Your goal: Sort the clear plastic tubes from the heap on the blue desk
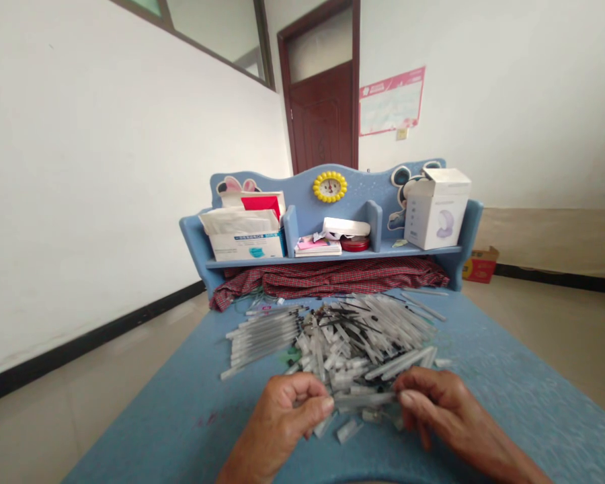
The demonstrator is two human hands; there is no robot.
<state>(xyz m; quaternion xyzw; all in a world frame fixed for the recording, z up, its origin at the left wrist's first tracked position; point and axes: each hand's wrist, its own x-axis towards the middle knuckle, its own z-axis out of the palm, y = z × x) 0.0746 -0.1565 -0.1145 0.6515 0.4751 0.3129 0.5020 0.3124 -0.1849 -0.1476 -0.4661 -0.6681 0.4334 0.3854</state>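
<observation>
A translucent pen barrel [366, 402] lies level between my two hands, slightly blurred. My left hand [290, 413] has thumb and forefinger pinched at its left end. At its right end my right hand [436, 407] closes thumb and fingers; the fingertips partly hide that end. Just beyond lies a heap of pen parts: clear pen caps [337, 356], more pen barrels [388, 323] and thin black refills [350, 323]. Left of the heap, several pens [262, 336] with dark tips lie side by side in a row. A loose cap [349, 430] rests between my hands, near me.
A blue desk [494, 376] carries everything. Its back shelf [383, 254] holds a mask box [247, 245], a red round tin [355, 243] and a white carton [436, 210]. A checked cloth [333, 277] is bunched beneath the shelf. A yellow flower clock [329, 187] decorates the backboard.
</observation>
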